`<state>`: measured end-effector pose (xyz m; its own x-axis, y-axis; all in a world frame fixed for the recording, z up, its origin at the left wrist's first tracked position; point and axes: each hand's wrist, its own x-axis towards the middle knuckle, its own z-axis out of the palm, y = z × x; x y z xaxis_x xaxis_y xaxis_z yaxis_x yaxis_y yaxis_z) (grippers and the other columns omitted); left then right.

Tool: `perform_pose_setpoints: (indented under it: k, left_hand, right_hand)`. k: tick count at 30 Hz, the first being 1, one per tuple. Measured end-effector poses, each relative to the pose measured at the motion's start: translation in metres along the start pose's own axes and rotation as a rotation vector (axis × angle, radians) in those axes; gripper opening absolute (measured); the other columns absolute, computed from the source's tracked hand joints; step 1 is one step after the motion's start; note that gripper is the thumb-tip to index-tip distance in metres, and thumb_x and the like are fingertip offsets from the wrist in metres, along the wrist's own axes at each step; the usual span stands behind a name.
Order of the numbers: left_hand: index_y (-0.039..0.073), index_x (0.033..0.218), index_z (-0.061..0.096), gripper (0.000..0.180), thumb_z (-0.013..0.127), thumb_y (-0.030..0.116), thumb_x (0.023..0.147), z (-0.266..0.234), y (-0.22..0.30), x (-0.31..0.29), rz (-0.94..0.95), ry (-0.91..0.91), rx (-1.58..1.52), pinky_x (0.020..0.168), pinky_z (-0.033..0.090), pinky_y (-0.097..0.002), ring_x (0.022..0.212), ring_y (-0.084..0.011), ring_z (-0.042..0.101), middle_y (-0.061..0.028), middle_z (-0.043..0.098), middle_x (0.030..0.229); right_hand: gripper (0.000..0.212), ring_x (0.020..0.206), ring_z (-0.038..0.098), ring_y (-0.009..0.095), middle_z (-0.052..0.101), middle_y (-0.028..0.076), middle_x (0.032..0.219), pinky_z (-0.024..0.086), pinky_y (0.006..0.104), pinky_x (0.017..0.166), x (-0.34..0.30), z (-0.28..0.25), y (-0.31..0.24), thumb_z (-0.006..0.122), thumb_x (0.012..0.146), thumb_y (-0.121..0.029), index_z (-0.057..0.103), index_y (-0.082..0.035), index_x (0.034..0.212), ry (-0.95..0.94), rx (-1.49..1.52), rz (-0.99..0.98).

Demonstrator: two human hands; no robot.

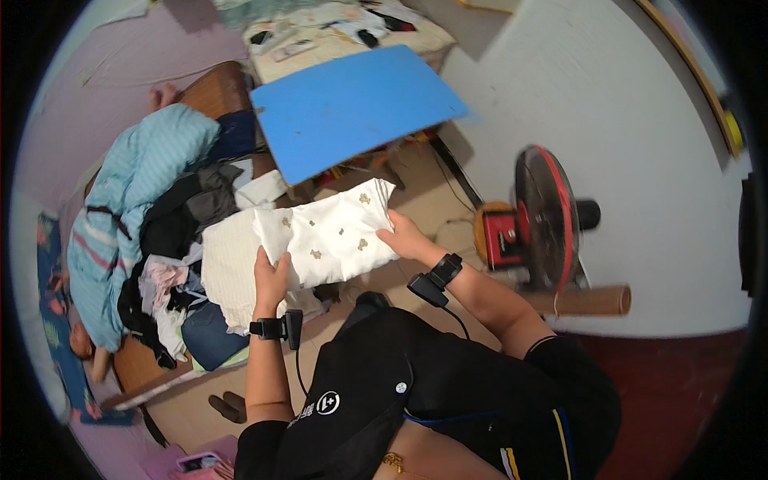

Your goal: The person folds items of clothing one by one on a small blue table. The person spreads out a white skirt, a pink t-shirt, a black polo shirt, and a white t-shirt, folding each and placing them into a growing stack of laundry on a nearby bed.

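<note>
A folded white cloth point(332, 234) with small brown figures printed on it is stretched level between my hands. My left hand point(270, 278) grips its near left edge, thumb raised beside the fabric. The right end is pinched by my right hand point(406, 238), with the thumb on top and the other fingers partly hidden. A plain off-white ribbed part point(228, 254) shows on the left, beside the printed panel; whether it is the same piece, I cannot tell. Below the cloth, more pale fabric peeks out.
A blue tabletop point(352, 108) stands ahead. On the left bed, mixed clothes point(188, 208) lie beside a person under a light-blue blanket point(136, 168). A floor fan point(548, 220) stands at right, with a cardboard tube point(592, 301) near it. Dark slippers point(230, 406) lie on the floor.
</note>
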<state>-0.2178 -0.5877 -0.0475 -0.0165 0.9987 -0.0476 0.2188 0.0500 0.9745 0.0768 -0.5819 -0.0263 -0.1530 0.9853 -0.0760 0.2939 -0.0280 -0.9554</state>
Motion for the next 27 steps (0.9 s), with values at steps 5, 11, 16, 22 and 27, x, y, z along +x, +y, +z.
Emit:
perform_pose_setpoints:
  k: [5, 11, 16, 22, 27]
  left_hand:
    - [-0.004, 0.114, 0.045, 0.035, 0.054, 0.005, 0.081, 0.028, 0.009, -0.078, 0.027, -0.215, -0.005, 0.082, 0.043, -0.0302, 0.094, -0.0194, 0.055, -0.0131, 0.057, 0.105]
    - [-0.002, 0.118, 0.044, 0.039, 0.056, 0.007, 0.082, 0.008, 0.027, -0.139, 0.074, -0.542, -0.028, 0.082, 0.042, -0.0274, 0.094, -0.015, 0.053, -0.0096, 0.057, 0.105]
    - [-0.004, 0.11, 0.047, 0.031, 0.055, 0.007, 0.082, -0.082, 0.026, -0.156, 0.209, -0.482, 0.008, 0.081, 0.042, -0.0284, 0.091, -0.0175, 0.053, -0.0114, 0.057, 0.101]
    - [-0.005, 0.116, 0.045, 0.037, 0.056, 0.009, 0.084, -0.318, -0.051, -0.143, 0.214, -0.254, 0.009, 0.083, 0.04, -0.0281, 0.094, -0.0178, 0.051, -0.012, 0.054, 0.108]
    - [-0.006, 0.117, 0.043, 0.039, 0.056, 0.01, 0.084, -0.529, -0.147, -0.112, 0.021, -0.123, -0.045, 0.086, 0.039, -0.0285, 0.098, -0.018, 0.051, -0.0134, 0.052, 0.111]
  right_hand:
    - [0.029, 0.089, 0.057, 0.02, 0.06, 0.016, 0.097, 0.045, 0.0322, 0.079, -0.141, 0.005, 0.032, 0.053, 0.078, -0.008, 0.05, 0.007, 0.104, 0.234, 0.062, 0.115]
    - [0.032, 0.091, 0.056, 0.016, 0.059, 0.013, 0.102, 0.045, 0.0291, 0.081, -0.27, 0.049, 0.015, 0.052, 0.08, -0.006, 0.048, 0.006, 0.11, 0.421, 0.161, 0.217]
    - [0.032, 0.093, 0.054, 0.012, 0.058, 0.008, 0.101, 0.044, 0.0273, 0.082, -0.276, 0.141, -0.035, 0.053, 0.082, -0.006, 0.049, 0.004, 0.112, 0.532, 0.209, 0.101]
    - [0.027, 0.084, 0.057, 0.02, 0.06, 0.017, 0.09, 0.045, 0.0333, 0.074, -0.178, 0.351, -0.115, 0.054, 0.081, -0.013, 0.049, 0.003, 0.102, 0.447, 0.019, -0.012]
    - [0.023, 0.08, 0.058, 0.024, 0.057, 0.017, 0.086, 0.045, 0.0335, 0.071, -0.071, 0.552, -0.143, 0.056, 0.08, -0.012, 0.05, 0.0, 0.1, 0.216, -0.142, -0.075]
